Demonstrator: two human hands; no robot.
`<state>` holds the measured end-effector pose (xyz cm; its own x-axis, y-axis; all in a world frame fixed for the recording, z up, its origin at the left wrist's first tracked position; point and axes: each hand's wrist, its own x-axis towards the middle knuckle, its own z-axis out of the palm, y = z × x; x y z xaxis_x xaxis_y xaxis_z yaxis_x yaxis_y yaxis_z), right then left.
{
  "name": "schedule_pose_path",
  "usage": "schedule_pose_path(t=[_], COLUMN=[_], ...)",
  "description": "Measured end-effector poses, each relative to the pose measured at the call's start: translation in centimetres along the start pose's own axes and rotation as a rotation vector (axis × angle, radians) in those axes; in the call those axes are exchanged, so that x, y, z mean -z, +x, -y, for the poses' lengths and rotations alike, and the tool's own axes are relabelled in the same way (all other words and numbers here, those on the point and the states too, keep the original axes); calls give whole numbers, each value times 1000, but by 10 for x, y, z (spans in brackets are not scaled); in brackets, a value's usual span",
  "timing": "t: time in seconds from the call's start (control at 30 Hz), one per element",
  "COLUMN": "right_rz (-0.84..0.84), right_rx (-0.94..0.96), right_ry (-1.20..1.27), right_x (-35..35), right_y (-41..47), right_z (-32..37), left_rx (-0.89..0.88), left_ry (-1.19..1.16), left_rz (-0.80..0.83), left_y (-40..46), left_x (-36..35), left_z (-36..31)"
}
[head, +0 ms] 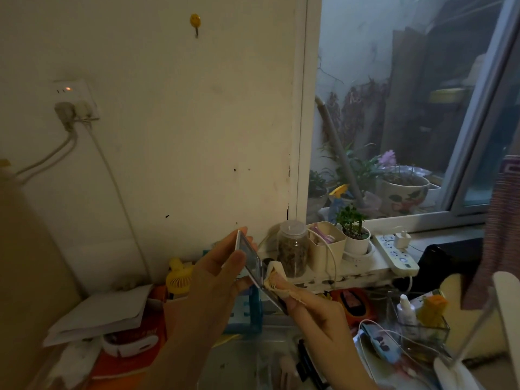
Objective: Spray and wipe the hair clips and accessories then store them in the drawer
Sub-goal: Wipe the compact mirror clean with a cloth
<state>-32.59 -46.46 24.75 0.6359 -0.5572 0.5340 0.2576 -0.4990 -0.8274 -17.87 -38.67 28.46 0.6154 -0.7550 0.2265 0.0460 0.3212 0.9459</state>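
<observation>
Left grip [213, 280] pinches a small folding mirror [251, 260] by its upper leaf, thumb in front and fingers behind, holding it raised in front of the wall; right grip [309, 308] is closed on a crumpled beige cloth [277, 280] and presses it against the mirror near the hinge. Judging by this, the job is mid-wipe on one accessory: the mirror is being rubbed, not yet stored, and I see neither a drawer nor a spray bottle for certain. Below the hands the cluttered table [247, 361] carries dim, blurred items that may be more accessories, so much wiping and all the storing seem left. The mirror looks thin, flat and hard, with a pale metallic edge and a glossy face; its lower leaf angles down towards the right wrist. The cloth is soft, thin and wrinkled, bunched round the fingertips. Behind stand a clear plastic jar [292, 249] of brown bits and a small potted plant [355, 235].
</observation>
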Motion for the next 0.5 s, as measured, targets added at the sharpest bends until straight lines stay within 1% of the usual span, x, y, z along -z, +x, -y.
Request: schedule_pose_path(t=[0.1,0.3,0.4,0.5], right_rz=[-46,-90,-78,-116], right_rx=[12,4,-77,-187], right_ry=[-13,-14,82,124], right_x=[0,-4,-6,-9], right_y=[-7,-16,-14,-13], right_z=[0,10,8,-6], left_rx=[-17,-52,-76,-101], left_ry=[0,2,26,86], left_rz=[-21,-12,29,84], left_y=[-1,-2,-4,-7], left_x=[-4,-7,-10,-13], left_z=[-3,2,3,1])
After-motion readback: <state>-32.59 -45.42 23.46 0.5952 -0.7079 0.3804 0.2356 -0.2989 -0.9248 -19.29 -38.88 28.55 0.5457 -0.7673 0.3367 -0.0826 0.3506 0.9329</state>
